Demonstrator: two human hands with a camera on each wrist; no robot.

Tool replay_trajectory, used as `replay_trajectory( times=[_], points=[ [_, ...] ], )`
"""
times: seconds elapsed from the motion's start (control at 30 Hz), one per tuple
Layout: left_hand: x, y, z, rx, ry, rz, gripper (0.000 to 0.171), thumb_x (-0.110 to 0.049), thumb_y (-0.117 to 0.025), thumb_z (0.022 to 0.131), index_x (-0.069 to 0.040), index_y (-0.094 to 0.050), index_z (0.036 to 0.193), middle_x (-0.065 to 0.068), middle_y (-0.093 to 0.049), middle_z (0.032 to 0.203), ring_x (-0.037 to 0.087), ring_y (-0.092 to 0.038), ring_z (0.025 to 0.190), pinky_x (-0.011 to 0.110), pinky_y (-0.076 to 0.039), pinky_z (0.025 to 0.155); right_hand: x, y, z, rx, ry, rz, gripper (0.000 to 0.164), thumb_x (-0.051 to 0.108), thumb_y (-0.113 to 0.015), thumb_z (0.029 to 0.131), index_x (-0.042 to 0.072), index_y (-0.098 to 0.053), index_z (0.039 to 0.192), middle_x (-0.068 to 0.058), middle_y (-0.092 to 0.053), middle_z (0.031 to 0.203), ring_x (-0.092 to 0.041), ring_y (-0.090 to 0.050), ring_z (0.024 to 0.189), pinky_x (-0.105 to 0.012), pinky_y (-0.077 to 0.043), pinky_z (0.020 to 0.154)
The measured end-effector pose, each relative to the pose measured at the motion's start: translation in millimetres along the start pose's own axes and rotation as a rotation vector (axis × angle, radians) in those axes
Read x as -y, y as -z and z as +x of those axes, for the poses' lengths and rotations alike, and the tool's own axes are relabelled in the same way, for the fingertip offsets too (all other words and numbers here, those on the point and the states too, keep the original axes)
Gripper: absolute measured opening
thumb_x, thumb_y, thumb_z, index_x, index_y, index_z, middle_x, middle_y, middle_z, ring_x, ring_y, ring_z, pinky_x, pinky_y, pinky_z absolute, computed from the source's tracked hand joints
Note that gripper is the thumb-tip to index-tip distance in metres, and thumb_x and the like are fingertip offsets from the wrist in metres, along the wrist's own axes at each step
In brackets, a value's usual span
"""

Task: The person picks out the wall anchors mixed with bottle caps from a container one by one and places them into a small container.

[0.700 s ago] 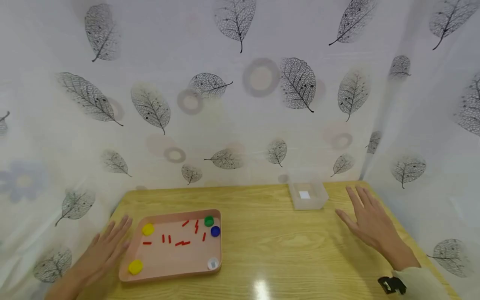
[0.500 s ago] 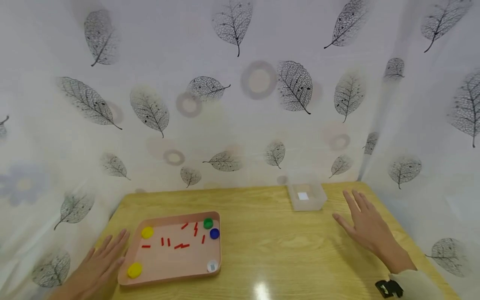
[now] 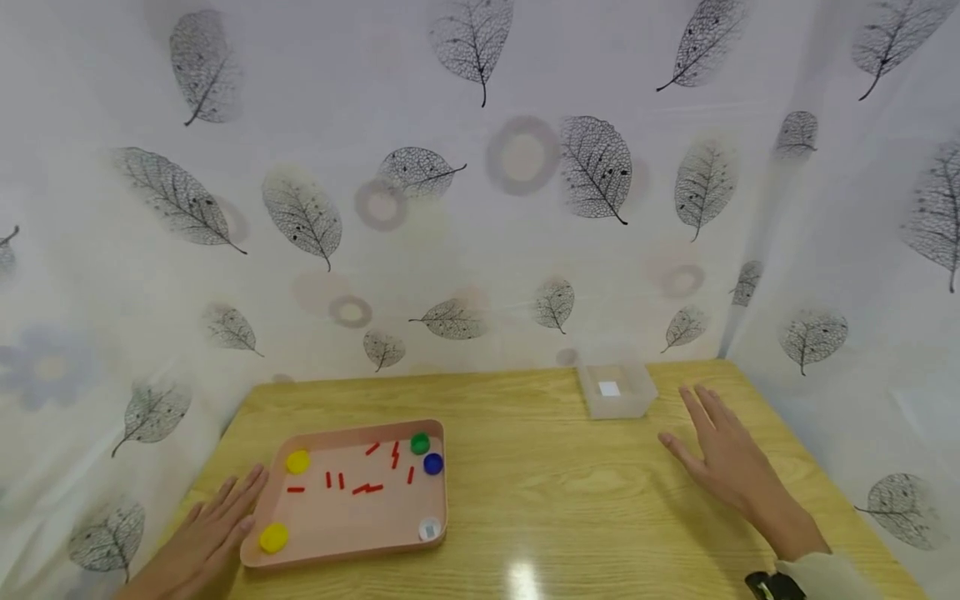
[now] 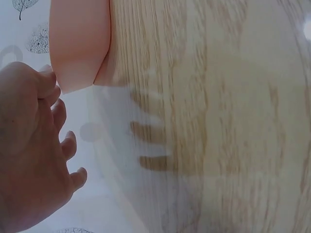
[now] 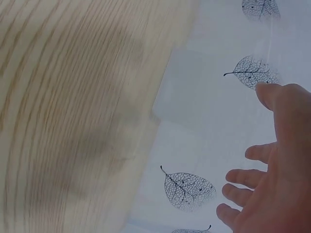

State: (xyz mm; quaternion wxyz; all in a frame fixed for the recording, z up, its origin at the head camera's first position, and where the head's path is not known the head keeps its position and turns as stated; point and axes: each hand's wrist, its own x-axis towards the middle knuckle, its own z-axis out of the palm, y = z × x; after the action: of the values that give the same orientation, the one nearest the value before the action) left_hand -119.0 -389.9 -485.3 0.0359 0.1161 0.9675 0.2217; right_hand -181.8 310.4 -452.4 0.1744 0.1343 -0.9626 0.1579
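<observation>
My left hand (image 3: 201,540) is spread with straight fingers beside the left edge of a pink tray (image 3: 352,529), holding nothing. In the left wrist view, the hand (image 4: 36,141) appears close to the tray's outer wall (image 4: 80,43); whether it touches cannot be told. Inside the tray lie several short red sticks (image 3: 367,488), two yellow round caps (image 3: 273,537), a green cap (image 3: 420,443), a blue cap (image 3: 432,463) and a white round piece (image 3: 430,529). Over the table's right side hovers my right hand (image 3: 738,467), fingers extended and nothing in them.
A translucent plastic box (image 3: 618,406) with a white patch inside stands at the back of the wooden table (image 3: 555,483), left of the right hand. Leaf-print curtains (image 3: 480,250) enclose the table at the back and both sides.
My left hand has come down and slightly right, closer to the tray's edge. My right hand has shifted a little left. Tray contents stay where they were.
</observation>
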Motion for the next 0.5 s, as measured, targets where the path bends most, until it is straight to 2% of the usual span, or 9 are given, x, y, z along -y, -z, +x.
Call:
replay_trajectory(
  times=[0.13, 0.4, 0.5],
  points=[
    [-7.1, -3.8, 1.8, -0.022, -0.025, 0.015, 0.053, -0.037, -0.032, 0.104, -0.030, -0.012, 0.153, 0.006, -0.014, 0.158, 0.045, -0.007, 0.140, 0.071, 0.013, 0.098, 6.5, -1.1, 0.2, -0.062, 0.028, 0.014, 0.080, 0.042, -0.062, 0.090, 0.013, -0.020, 0.152, -0.023, -0.027, 0.149, -0.046, -0.027, 0.133, -0.064, -0.028, 0.098],
    [-20.7, -14.3, 7.8, -0.036, -0.037, 0.012, 0.054, -0.038, -0.035, 0.103, -0.030, -0.015, 0.153, 0.004, -0.019, 0.157, 0.044, -0.015, 0.139, 0.073, 0.001, 0.100, 24.2, -11.4, 2.1, -0.129, 0.022, 0.106, 0.070, 0.035, -0.063, 0.091, 0.010, -0.031, 0.148, -0.020, -0.033, 0.147, -0.043, -0.032, 0.130, -0.063, -0.034, 0.093],
    [-26.9, -18.6, 11.6, -0.053, -0.064, 0.011, 0.054, -0.035, -0.036, 0.103, -0.028, -0.017, 0.153, 0.003, -0.020, 0.157, 0.042, -0.017, 0.139, 0.071, -0.003, 0.102, 32.9, -14.2, 4.6, -0.145, 0.034, 0.118, 0.070, 0.034, -0.064, 0.091, 0.008, -0.032, 0.148, -0.019, -0.033, 0.148, -0.042, -0.033, 0.130, -0.061, -0.034, 0.094]
  ],
)
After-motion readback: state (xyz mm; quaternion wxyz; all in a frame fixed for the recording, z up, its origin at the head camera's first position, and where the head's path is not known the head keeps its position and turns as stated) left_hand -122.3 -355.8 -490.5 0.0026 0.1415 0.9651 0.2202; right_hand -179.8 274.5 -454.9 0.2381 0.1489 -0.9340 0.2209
